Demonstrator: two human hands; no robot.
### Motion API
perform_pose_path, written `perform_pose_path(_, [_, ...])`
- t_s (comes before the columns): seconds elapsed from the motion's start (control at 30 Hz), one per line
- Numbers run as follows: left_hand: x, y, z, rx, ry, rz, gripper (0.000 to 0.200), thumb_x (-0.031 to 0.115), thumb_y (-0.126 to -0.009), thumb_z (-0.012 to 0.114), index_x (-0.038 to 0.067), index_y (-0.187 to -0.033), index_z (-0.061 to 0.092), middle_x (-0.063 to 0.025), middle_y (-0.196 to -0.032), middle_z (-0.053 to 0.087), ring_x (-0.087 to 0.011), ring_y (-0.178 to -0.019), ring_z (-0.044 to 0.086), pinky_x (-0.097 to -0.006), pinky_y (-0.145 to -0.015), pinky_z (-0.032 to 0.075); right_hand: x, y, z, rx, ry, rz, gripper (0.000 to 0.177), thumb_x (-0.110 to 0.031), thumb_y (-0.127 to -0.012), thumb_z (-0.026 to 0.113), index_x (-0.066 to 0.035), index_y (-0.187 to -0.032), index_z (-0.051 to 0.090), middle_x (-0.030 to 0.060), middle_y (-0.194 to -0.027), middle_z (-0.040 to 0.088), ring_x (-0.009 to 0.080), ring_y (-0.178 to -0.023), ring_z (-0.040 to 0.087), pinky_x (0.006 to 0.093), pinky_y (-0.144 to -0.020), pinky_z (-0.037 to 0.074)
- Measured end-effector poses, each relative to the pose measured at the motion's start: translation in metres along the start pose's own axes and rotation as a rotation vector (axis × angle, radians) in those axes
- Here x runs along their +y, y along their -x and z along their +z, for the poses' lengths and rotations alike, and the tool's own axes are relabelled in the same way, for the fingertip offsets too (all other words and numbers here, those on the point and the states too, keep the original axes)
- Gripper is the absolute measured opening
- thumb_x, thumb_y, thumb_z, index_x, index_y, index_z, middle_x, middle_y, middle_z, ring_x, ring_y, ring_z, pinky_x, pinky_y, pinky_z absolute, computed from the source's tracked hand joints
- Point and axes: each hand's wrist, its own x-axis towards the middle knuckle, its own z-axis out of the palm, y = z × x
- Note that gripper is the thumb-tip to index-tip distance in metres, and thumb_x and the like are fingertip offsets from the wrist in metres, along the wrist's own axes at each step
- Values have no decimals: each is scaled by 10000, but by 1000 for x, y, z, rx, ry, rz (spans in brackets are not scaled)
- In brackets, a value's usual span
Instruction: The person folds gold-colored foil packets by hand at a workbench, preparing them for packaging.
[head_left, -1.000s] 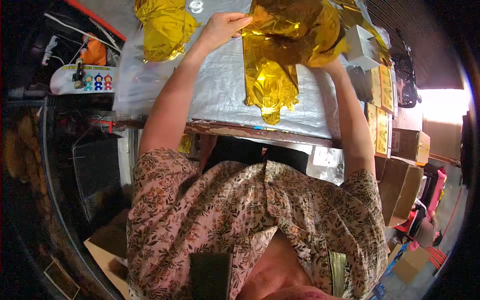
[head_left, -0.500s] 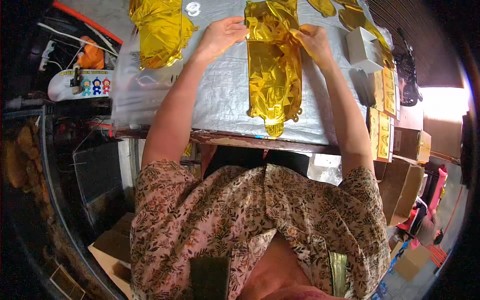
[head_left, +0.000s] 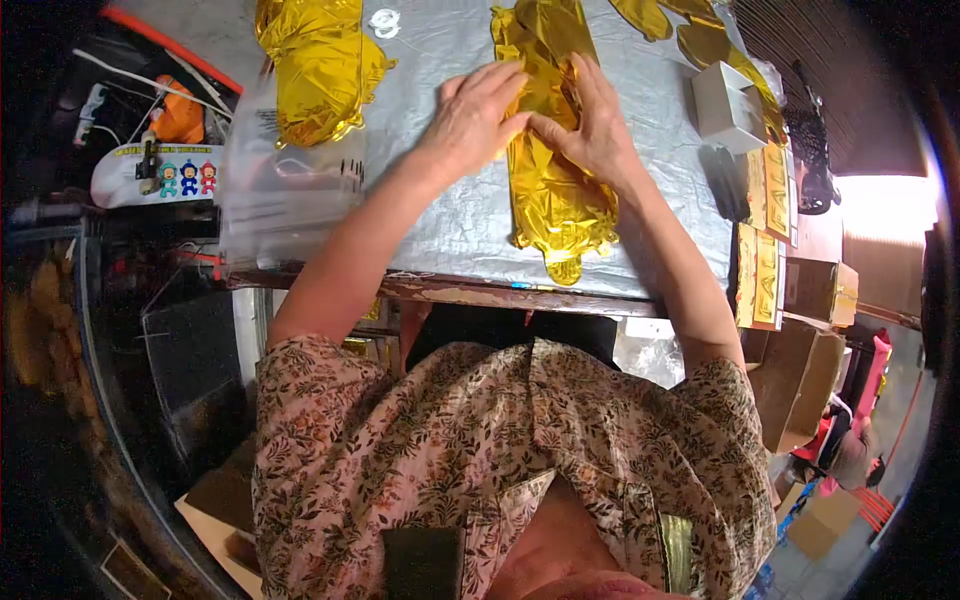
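Observation:
A crumpled gold foil piece [head_left: 560, 200] lies lengthwise on the silvery tabletop [head_left: 440, 220], its narrow tab close to the front edge. My left hand [head_left: 478, 115] rests on its left side, fingers stretched out and thumb reaching over the foil. On the right side lies my right hand [head_left: 592, 125], fingers extended away from me and thumb pointing left, near the other thumb. Both hands press on the foil from above, and they hide part of its middle. The foil is narrower and folded at the hands.
More gold foil [head_left: 318, 75] lies at the table's back left, beside a small white coil [head_left: 384, 22]. An open white box [head_left: 726, 108] stands at the right, with lettered cartons [head_left: 768, 195] beside it. Further gold foil [head_left: 700, 40] lies behind the box. Another person [head_left: 855, 455] shows at far right.
Both hands have moved inward and toward me over the foil, from pinching its sides to lying flat on it. The foil has narrowed, and its near end has shifted slightly right.

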Motion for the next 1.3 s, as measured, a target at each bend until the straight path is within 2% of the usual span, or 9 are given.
perform_pose_path(0.03, [1, 2, 0, -50, 24, -3, 529, 304, -1020, 626, 47, -1473, 537, -140, -1570, 487, -278, -1490, 402, -523, -1189, 267, 1, 1, 1, -1, -3, -4, 840, -277, -873, 824, 74, -1509, 401, 337, -1467, 495, 474, -1376, 487, 474, -1143, 415])
perform_pose_path(0.2, [1, 2, 4, -106, -112, 35, 531, 356, -1047, 542, 47, -1479, 537, -111, -1588, 471, -256, -1498, 385, -582, -1182, 238, 4, 13, 7, -57, -173, 128, 608, -30, -982, 573, 34, -1552, 371, 326, -1483, 499, 432, -1387, 504, 436, -1155, 408])
perform_pose_path(0.3, [3, 1, 2, -131, -102, 44, 520, 350, -1050, 524, 53, -1476, 535, -97, -1593, 467, -255, -1500, 382, -595, -1174, 235, 5, 13, 9, -29, -230, 169, 567, -15, -1022, 477, 14, -1574, 353, 305, -1519, 480, 419, -1412, 488, 428, -1163, 399])
perform_pose_path(0.43, [2, 0, 6, -81, -132, 82, 498, 327, -1042, 518, 56, -1458, 548, -95, -1572, 491, -262, -1474, 418, -587, -1168, 244, 1, 14, 8, 48, -275, 169, 557, 17, -985, 494, 67, -1527, 376, 334, -1404, 542, 490, -1267, 530, 489, -1120, 412])
perform_pose_path(0.73, [8, -5, -3, -106, -150, 107, 478, 313, -1007, 553, 68, -1418, 579, -90, -1515, 544, -243, -1428, 468, -561, -1144, 279, -10, 12, 2, -79, -211, 262, 535, -87, -1036, 531, 53, -1532, 389, 308, -1494, 495, 443, -1406, 469, 439, -1176, 377])
perform_pose_path(0.8, [8, -5, -3, -114, -151, 103, 484, 321, -1000, 565, 70, -1413, 583, -91, -1512, 544, -242, -1425, 470, -558, -1140, 282, -5, 13, 7, -41, -23, 84, 566, -50, -988, 567, 58, -1517, 397, 317, -1489, 483, 459, -1408, 446, 470, -1188, 350])
perform_pose_path(0.9, [7, -6, -3, -130, -142, 106, 489, 324, -1004, 571, 62, -1416, 575, -109, -1515, 530, -248, -1436, 457, -554, -1141, 279, -1, 17, 8, -100, 49, 35, 649, -106, -981, 580, 56, -1555, 324, 333, -1524, 438, 463, -1447, 405, 555, -1217, 291])
perform_pose_path(1.07, [4, -12, -1, -112, -95, 133, 474, 315, -1004, 577, 46, -1394, 577, -126, -1491, 531, -267, -1426, 457, -529, -1133, 294, 1, 19, 13, -113, 38, 76, 677, -110, -976, 584, 61, -1566, 299, 332, -1538, 424, 464, -1473, 374, 572, -1232, 260])
perform_pose_path(1.3, [-7, -22, 12, 2, -93, 183, 257, 273, -959, 581, 93, -1123, 665, -52, -1211, 623, -238, -1165, 556, -480, -946, 373, 4, 18, 13, -118, 12, 75, 689, -135, -968, 599, 67, -1559, 308, 327, -1535, 430, 457, -1463, 392, 569, -1226, 268])
